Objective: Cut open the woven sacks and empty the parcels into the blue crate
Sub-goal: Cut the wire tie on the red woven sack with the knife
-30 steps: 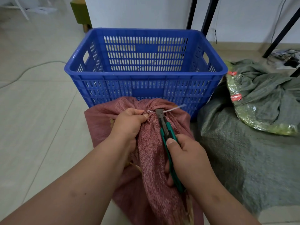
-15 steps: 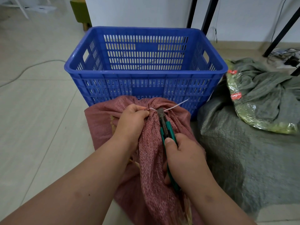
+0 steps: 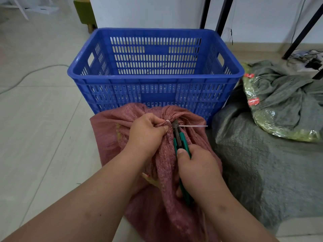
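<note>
Left hand (image 3: 148, 131) bunches the red sack (image 3: 166, 172) neck, right hand (image 3: 197, 168) squeezes green cutters (image 3: 180, 140), tips pointing away onto the zip tie (image 3: 192, 126) beside the left fingers

Pale tiles cover the floor (image 3: 35, 119), and a thin grey cable (image 3: 31, 74) curves across them at the left. A plain white wall (image 3: 148, 13) stands behind, with black metal legs (image 3: 222, 14) slanting before it and a green stool (image 3: 83, 13) at its corner.
</note>
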Available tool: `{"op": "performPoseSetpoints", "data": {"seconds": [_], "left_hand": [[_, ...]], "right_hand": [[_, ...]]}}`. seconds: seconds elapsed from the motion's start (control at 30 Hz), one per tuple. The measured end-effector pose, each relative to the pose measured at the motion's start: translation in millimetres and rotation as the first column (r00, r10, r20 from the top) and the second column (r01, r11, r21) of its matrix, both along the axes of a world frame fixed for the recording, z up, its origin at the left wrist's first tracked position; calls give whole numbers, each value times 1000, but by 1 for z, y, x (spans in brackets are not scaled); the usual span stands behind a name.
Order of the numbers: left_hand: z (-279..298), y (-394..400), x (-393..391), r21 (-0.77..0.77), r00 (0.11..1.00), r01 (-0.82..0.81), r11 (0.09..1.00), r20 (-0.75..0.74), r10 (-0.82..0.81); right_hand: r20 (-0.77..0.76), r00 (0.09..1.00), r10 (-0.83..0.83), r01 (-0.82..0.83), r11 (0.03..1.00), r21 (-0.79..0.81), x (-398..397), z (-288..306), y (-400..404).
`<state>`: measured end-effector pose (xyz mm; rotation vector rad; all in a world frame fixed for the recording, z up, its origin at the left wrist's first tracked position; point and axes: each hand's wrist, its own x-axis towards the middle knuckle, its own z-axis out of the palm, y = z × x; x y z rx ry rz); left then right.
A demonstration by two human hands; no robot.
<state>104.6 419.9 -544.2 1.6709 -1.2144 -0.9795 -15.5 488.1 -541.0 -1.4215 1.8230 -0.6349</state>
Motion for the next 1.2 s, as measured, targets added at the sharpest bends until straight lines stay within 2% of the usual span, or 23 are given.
{"op": "performPoseSetpoints", "data": {"seconds": [0.07,0.2,0.4,0.6,0.8,0.97,1.1,1.2], "left_hand": [[0,-1,1,-4,1000,-7,1000,20,7],[1,-1,6,25,998,-58,998,-39,59],[0,-1,5,6,993,-110,994,-38,110],[0,1,0,-12,996,-13,1000,93,15],[1,-1,7,30,989,-141,990,-46,142],[4,2,-3,-12,997,-58,998,40,58],[2,-1,4,18,990,-136,991,-21,136],[1,-1,4,-6,992,-113,994,49,113]], "right_hand": [[-13,1000,9,-10,1000,-19,1,3,1],[-22,999,47,-47,999,-20,8,3,9],[93,995,24,-30,997,66,8,5,11],[186,982,-41,15,990,137,1,14,3],[91,995,34,-40,997,64,13,5,15],[90,996,-19,15,999,44,3,7,0],[27,999,42,-42,999,23,11,4,11],[31,999,24,-25,1000,12,9,3,9]]}}
